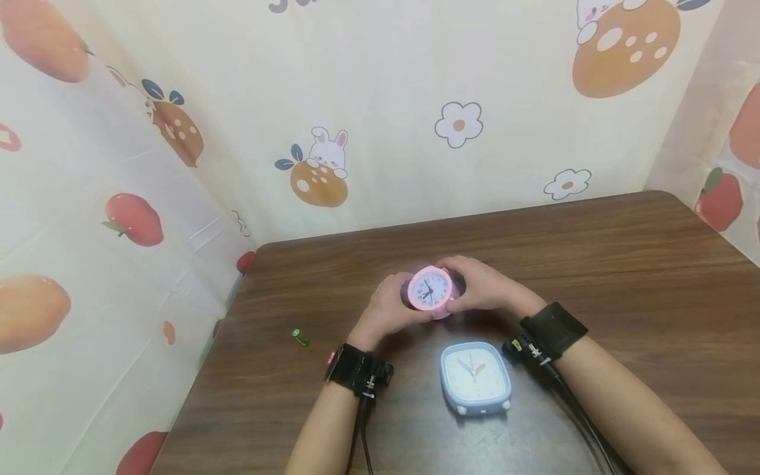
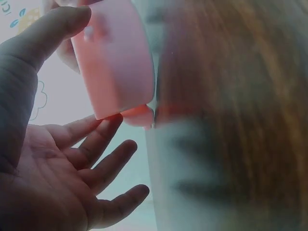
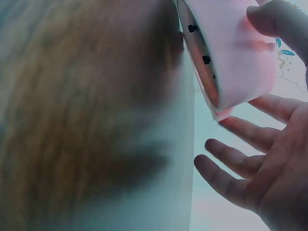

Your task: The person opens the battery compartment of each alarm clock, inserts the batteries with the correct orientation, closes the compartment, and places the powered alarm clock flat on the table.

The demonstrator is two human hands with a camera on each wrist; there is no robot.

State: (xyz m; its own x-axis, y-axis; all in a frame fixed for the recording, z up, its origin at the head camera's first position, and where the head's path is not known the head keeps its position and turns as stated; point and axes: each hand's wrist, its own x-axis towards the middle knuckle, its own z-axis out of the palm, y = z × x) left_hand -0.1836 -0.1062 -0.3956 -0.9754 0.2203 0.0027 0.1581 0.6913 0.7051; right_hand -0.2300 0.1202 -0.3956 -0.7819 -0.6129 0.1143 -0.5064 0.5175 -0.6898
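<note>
A round pink alarm clock (image 1: 430,289), its white dial facing up toward the head camera, is between my two hands. My left hand (image 1: 392,307) pinches one side of it, thumb on the pink casing (image 2: 115,57) and fingertips at the opposite edge. From the other side my right hand (image 1: 477,285) grips it with thumb and fingers, the outer fingers spread apart. Small black switches (image 3: 206,59) show on its back, which is turned toward the table. Nearer to me lies a blue square alarm clock (image 1: 475,377), dial upward, touched by neither hand.
A small green battery (image 1: 301,338) is on the brown wooden table (image 1: 285,409), left of my left hand. Black straps with cameras and cables circle both wrists. A patterned curtain (image 1: 392,171) hangs along the table's back and sides.
</note>
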